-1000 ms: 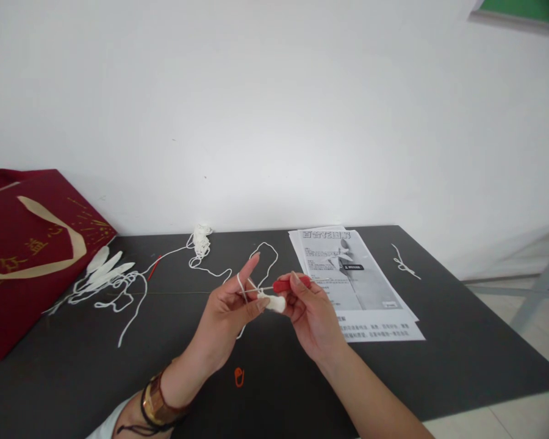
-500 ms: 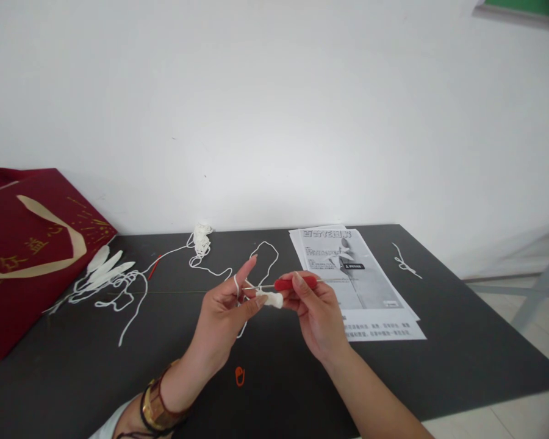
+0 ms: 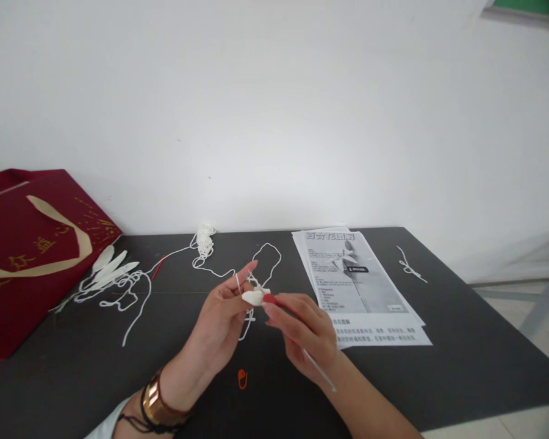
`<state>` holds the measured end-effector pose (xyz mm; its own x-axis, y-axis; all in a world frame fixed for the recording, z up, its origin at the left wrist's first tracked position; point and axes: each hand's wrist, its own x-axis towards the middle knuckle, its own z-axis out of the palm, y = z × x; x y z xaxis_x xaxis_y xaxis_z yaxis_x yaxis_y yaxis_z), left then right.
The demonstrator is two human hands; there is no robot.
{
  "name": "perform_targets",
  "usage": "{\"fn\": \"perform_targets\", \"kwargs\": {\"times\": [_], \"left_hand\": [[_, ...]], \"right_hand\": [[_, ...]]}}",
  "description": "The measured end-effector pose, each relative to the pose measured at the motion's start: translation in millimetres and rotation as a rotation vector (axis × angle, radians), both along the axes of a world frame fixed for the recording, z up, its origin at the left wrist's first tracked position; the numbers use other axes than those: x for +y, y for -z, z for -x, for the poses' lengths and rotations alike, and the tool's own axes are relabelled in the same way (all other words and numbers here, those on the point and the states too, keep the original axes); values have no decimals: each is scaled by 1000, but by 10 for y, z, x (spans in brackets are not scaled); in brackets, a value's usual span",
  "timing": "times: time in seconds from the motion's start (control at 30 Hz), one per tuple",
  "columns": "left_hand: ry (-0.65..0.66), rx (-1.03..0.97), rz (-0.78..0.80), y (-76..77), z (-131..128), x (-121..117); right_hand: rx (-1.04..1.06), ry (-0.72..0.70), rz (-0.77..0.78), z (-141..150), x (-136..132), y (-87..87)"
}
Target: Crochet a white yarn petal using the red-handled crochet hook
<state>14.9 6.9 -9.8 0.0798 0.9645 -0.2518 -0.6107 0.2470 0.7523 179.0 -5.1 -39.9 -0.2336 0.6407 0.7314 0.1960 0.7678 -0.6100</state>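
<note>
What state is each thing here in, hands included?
Left hand: pinching the white piece
Right hand: gripping the red hook
Red hook: shaft pointing backward
White piece: held above the table
Yarn heap: loose, strand trailing
Papers: flat, overlapping
Orange clip: lying; open or closed, unclear
Petal shapes: grouped together

A small, white, tapered crocheted piece (image 3: 253,298) is pinched in the left hand (image 3: 224,314) above the dark table (image 3: 443,366). The right hand (image 3: 308,329) grips a crochet hook (image 3: 269,299), its red handle end against the piece, its thin metal shaft slanting down toward the front edge. White yarn (image 3: 205,241) lies heaped near the back edge, a strand running to the left forefinger.
</note>
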Motion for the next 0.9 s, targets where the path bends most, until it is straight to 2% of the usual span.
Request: {"fn": "perform_targets", "kwargs": {"times": [0.1, 0.2, 0.27, 0.33, 0.4, 0.57, 0.9], "left_hand": [[61, -8, -9, -73, 40, -18], [74, 49, -71, -136, 70, -51], [92, 90, -94, -168, 88, -70], [109, 133, -112, -194, 106, -89], [126, 168, -127, -218, 121, -111], [148, 210, -114, -277, 126, -180], [160, 285, -132, -298, 136, -229]], "right_hand": [[305, -49, 267, 35, 21, -32], [679, -222, 659, 103, 60, -61], [832, -351, 868, 137, 87, -64], [902, -431, 991, 146, 107, -62], [925, -476, 1035, 131, 117, -66], [930, -486, 1004, 71, 127, -124], [812, -357, 855, -37, 142, -220]]}}
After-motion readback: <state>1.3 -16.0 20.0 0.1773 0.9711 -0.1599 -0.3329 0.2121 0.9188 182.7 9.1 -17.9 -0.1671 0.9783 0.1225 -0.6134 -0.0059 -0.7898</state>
